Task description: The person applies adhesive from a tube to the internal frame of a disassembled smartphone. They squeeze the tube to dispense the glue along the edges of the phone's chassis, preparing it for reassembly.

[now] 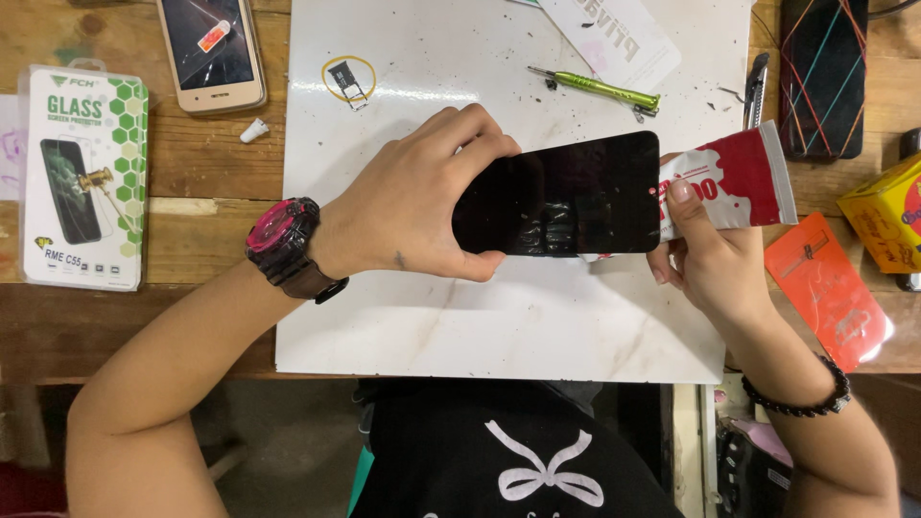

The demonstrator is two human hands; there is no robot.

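Black phone (561, 195), screen up and lengthwise across the scene, is held just above the white board (499, 326) near its middle. Its left end is gripped by the left hand (413, 206), with fingers curled over the far edge and the thumb pressed along the near edge. At its right end, a red and white tube (734, 187) is clasped by the right hand (705, 264), whose fingers are wrapped about the tube so that its nozzle end is hidden behind the phone's right edge. A green screwdriver (595, 88) is seen on the far part of the board. A gold phone (211, 53) and a boxed glass protector (84, 177) lie well apart to the left on the wooden table (211, 182).
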